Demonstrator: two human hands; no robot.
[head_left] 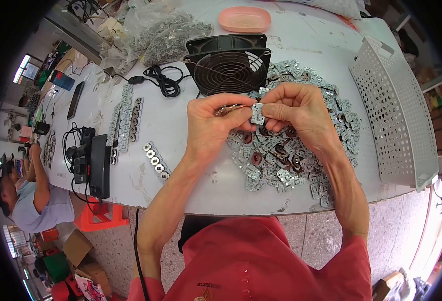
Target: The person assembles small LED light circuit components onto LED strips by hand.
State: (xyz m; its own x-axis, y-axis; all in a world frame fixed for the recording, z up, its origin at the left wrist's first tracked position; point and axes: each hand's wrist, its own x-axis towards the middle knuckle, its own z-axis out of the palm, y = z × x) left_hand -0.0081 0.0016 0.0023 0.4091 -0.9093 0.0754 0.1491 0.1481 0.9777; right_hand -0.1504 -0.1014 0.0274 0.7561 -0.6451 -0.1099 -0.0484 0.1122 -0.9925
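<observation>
A small silvery metal plate with holes point(257, 114) is pinched between the fingertips of both hands, above the near side of the fan. My left hand point(206, 123) is closed on the plate's left edge, and a few rounded shiny metal pieces point(227, 110) show between its fingers. My right hand point(303, 113) grips the right edge with thumb and forefinger, its other fingers curled beneath. Below and around the right hand spreads a large heap of similar metal plates point(276, 173), some carrying dark round parts.
A black fan point(228, 72) stands just beyond my hands, its cable point(165, 83) coiled to the left. Rows of plates point(155, 161) lie at left, near a black power adapter point(99, 165). A white perforated basket point(394, 115) stands at right. Another person point(40, 200) works far left.
</observation>
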